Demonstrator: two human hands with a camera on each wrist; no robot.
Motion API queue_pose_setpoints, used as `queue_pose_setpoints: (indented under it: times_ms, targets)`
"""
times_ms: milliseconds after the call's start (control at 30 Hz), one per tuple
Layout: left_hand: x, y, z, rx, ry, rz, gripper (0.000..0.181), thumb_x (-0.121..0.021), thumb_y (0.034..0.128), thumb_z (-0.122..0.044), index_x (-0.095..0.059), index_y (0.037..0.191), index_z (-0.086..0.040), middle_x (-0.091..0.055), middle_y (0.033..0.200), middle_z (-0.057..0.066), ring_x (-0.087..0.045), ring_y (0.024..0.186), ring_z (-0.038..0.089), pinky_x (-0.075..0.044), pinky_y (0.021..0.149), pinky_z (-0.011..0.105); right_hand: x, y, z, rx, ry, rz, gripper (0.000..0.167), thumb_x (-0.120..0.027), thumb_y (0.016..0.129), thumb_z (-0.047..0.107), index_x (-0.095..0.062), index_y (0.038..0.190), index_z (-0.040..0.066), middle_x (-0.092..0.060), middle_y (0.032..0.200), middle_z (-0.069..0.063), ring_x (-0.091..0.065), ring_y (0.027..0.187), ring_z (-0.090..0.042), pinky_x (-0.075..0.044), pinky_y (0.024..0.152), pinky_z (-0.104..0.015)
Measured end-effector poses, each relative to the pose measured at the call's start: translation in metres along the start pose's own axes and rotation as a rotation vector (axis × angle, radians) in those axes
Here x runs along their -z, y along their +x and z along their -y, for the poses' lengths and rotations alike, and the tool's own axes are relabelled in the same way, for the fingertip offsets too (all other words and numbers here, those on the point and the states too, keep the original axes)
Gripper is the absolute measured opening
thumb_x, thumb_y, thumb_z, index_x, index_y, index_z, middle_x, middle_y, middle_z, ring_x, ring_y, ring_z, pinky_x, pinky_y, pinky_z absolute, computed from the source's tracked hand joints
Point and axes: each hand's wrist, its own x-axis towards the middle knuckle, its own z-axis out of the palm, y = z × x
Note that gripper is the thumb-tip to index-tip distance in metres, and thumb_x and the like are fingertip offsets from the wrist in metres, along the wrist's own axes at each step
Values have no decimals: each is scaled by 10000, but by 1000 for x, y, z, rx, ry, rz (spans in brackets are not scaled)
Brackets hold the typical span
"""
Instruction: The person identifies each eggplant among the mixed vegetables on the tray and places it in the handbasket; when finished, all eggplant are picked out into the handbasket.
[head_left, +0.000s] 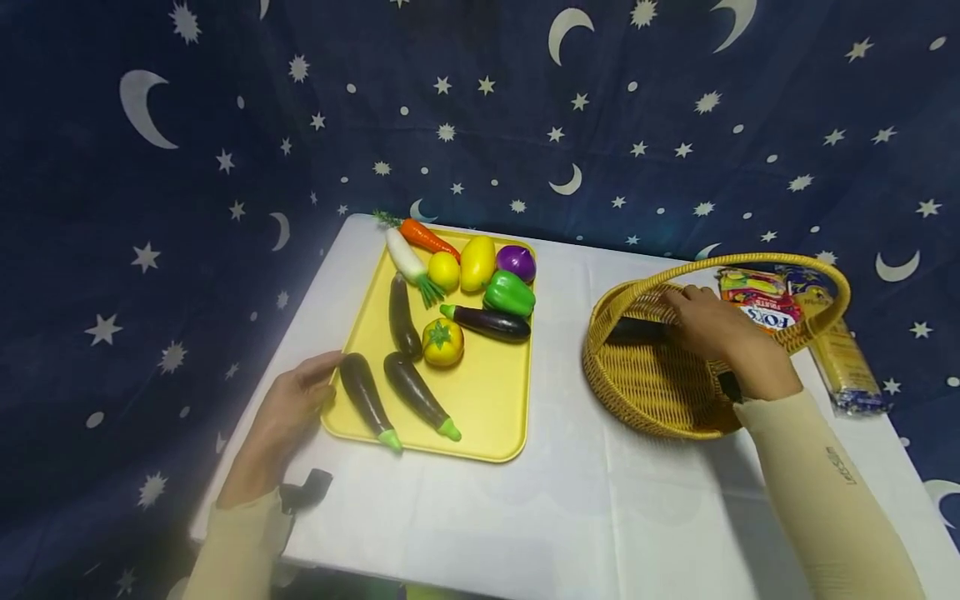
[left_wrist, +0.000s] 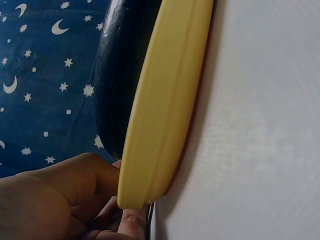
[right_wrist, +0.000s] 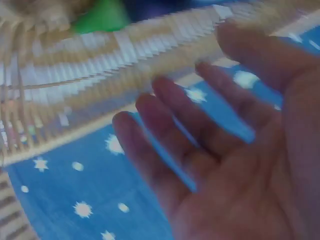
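My left hand (head_left: 292,408) pinches the lower left rim of the yellow tray (head_left: 487,417); in the left wrist view, the hand (left_wrist: 75,200) has its thumb and fingers on the tray's edge (left_wrist: 160,105), beside a dark eggplant (left_wrist: 120,75). Several eggplants lie on the tray, one (head_left: 363,392) close to that hand. My right hand (head_left: 712,329) is inside the wicker basket (head_left: 626,392), under its handle. A dark, long thing (head_left: 636,331) lies beside its fingers. In the right wrist view, the hand (right_wrist: 225,150) has its fingers spread, holding nothing.
The tray also bears a carrot (head_left: 427,238), white radish (head_left: 405,254), lemon (head_left: 444,272), mango (head_left: 477,263), purple onion (head_left: 516,263), green pepper (head_left: 510,293) and tomato (head_left: 443,342). Packaged food (head_left: 847,362) lies right of the basket. Behind hangs a starry cloth (head_left: 480,108).
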Motion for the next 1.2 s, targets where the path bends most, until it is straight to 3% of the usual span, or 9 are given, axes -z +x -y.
queue_pose_setpoints:
  times_ms: [167,267,367,467,533,633,833,1033,1200]
  targets:
    - [-1,-1,0,-14,28,5,618,-597,977,-106,-510,1586,-162,-438,1704,100,-278,1636,417,-214,1317,688,17,-46,31,-114,77,-425,315,-596,1041,185,-602,1288,-11,-606,1140,-271,-593,1017,-452,-515,681,-621]
    - [0,0,1,-5,16,6,631,-595,977,-106,-495,1597,-164,-429,1708,107,-274,1636,426,-227,1313,688,28,-64,54,-200,228,-709,277,-532,1063,178,-659,1211,-18,-631,1140,-279,-583,1057,-477,-472,747,-624]
    - [0,2,4,10,-23,12,634,-596,979,-95,-489,1600,-163,-436,1705,103,-270,1641,406,-218,1322,675,36,-74,75,-239,353,-955,269,-504,1057,149,-651,1135,-63,-625,1053,-286,-580,980,-413,-449,828,-393]
    - [-1,3,5,1,-46,19,631,-586,980,-69,-490,1598,-147,-442,1702,98,-271,1643,390,-200,1330,670,36,-81,97,-221,437,-1123,228,-518,1011,101,-627,1065,-91,-603,980,-260,-546,870,-200,-339,805,-179]
    - [-2,3,5,-10,-48,23,629,-580,977,-56,-492,1596,-135,-445,1699,101,-279,1639,392,-196,1330,672,32,-82,115,-156,464,-1174,196,-526,979,64,-612,1038,-102,-593,951,-250,-501,855,-126,-324,791,-146]
    - [-2,2,3,-9,-30,20,634,-575,976,-58,-490,1598,-141,-439,1704,99,-275,1639,400,-195,1326,681,18,-74,147,36,482,-1124,150,-546,948,5,-626,1037,-85,-609,951,-214,-522,853,-131,-394,775,-180]
    - [0,0,0,12,14,3,627,-586,985,-99,-495,1599,-183,-442,1699,111,-285,1633,417,-229,1314,683,-32,-43,219,379,458,-794,210,-624,956,11,-609,1165,-1,-603,1067,-132,-616,921,-225,-571,783,-266]
    - [-2,2,-3,12,25,21,612,-579,997,-123,-500,1597,-215,-420,1712,112,-265,1638,431,-216,1308,706,-65,-27,265,479,448,-651,315,-737,958,95,-575,1213,7,-613,1104,-133,-632,996,-249,-602,839,-327]
    - [-1,1,-4,24,5,21,617,-578,1002,-102,-487,1605,-197,-413,1714,123,-250,1641,436,-204,1312,705,-78,-22,290,445,397,-462,485,-786,968,257,-554,1330,33,-588,1141,-103,-588,1035,-265,-578,905,-360]
